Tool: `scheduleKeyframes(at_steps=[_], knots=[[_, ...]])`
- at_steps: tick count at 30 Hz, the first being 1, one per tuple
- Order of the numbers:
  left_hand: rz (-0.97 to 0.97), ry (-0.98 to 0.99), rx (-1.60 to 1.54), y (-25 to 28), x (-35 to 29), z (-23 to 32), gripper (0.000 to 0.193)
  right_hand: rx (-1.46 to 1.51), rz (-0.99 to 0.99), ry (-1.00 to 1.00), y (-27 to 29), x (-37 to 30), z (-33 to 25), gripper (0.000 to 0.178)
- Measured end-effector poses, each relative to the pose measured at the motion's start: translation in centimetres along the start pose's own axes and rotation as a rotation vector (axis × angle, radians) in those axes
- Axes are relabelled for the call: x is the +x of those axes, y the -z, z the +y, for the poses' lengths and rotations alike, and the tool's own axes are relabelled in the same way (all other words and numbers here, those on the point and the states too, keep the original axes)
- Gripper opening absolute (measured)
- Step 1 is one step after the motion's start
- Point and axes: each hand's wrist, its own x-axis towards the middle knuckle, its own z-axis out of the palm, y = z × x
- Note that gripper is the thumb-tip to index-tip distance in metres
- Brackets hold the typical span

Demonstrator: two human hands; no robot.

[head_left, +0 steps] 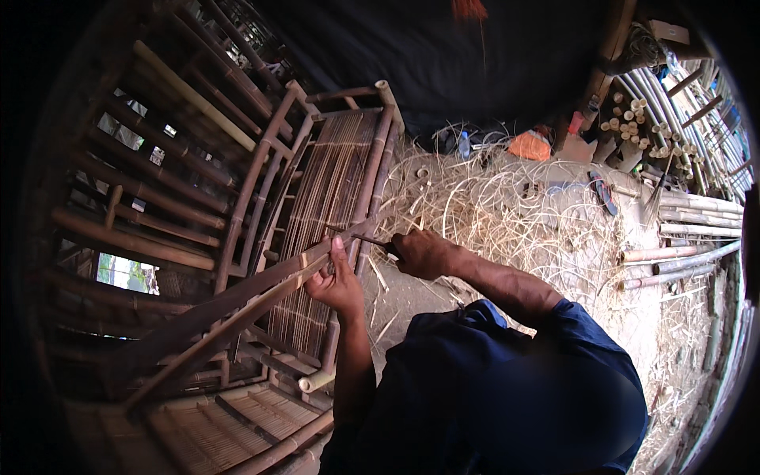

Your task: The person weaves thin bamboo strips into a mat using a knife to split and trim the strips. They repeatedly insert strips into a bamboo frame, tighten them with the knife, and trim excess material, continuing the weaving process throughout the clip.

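My left hand (pixel 339 286) is closed round the end of a long split bamboo pole (pixel 237 299), its thumb lying along the top. The two brown halves of the pole run apart toward the lower left, and pale inner wood shows where they meet near my fingers. In my right hand (pixel 427 253) is the dark handle of a knife. Its narrow blade (pixel 362 237) points left and lies across the bamboo end, just beyond my left thumb. Whether the edge is cutting into the wood cannot be made out.
A slatted bamboo bench (pixel 336 170) stands beneath and beyond the pole, with another slatted bamboo seat (pixel 237 423) at lower left. Curly shavings (pixel 467 202) litter the ground. A sandal (pixel 603 194), an orange bag (pixel 530 146), a bottle (pixel 464 145) and bamboo poles (pixel 697 218) lie farther off.
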Motion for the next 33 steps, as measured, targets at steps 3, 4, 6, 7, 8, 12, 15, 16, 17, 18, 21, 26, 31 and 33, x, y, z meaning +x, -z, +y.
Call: scheduleKeyframes(at_steps=[3, 4, 6, 7, 8, 12, 15, 16, 17, 18, 21, 26, 31, 33], knots=[[0.033, -0.035, 0.042, -0.9, -0.3, 0.1, 0.019, 0.224, -0.06, 0.044, 0.1, 0.5, 2.0, 0.028], [0.028, -0.099, 0.038, -1.2, -0.2, -0.1, 0.02, 0.229, -0.088, 0.042, -0.1, 0.9, 2.7, 0.031], [0.077, -0.14, 0.047, -1.6, -0.2, -0.4, 0.02, 0.125, -0.01, 0.055, -0.9, 1.5, 3.9, 0.029], [0.102, -0.117, 0.058, -1.8, -0.2, -0.5, 0.02, 0.103, 0.018, 0.097, -1.4, 1.9, 4.6, 0.028], [0.101, -0.148, 0.072, -2.0, 0.1, -0.5, 0.02, 0.077, 0.018, 0.003, -1.9, 2.3, 5.0, 0.028], [0.007, 0.011, 0.13, -1.9, 3.2, 2.5, 0.023, -0.065, 0.05, -0.229, -1.9, 3.3, 5.5, 0.03], [0.148, -0.317, 0.313, -0.8, 9.9, 7.7, 0.026, -0.045, 0.068, -0.026, 0.8, 2.7, 3.3, 0.03], [0.16, -0.235, 0.274, 0.1, 12.1, 10.0, 0.036, -0.032, 0.113, -0.008, 2.0, 2.0, 2.2, 0.03], [0.14, -0.212, 0.48, 1.4, 14.5, 12.5, 0.041, -0.027, 0.127, 0.014, 3.6, 1.6, 1.1, 0.03], [0.136, -0.252, 0.49, 2.3, 16.6, 14.4, 0.039, 0.006, 0.163, 0.086, 4.7, 1.3, -0.3, 0.03], [0.038, -0.34, 0.28, 2.5, 22.3, 16.8, 0.039, 0.032, 0.27, 0.202, 6.5, 1.2, -2.7, 0.028], [-0.021, -0.159, 0.347, -0.9, 24.6, 11.4, 0.036, 0.093, 0.256, 0.166, 3.8, 5.3, -0.6, 0.029], [-0.024, -0.089, 0.381, -5.9, 22.4, 4.2, 0.026, 0.024, 0.265, 0.108, 1.3, 8.9, 4.8, 0.03], [0.019, -0.109, 0.357, -7.4, 22.0, 2.8, 0.025, 0.015, 0.249, 0.039, 1.0, 9.5, 6.0, 0.028]])
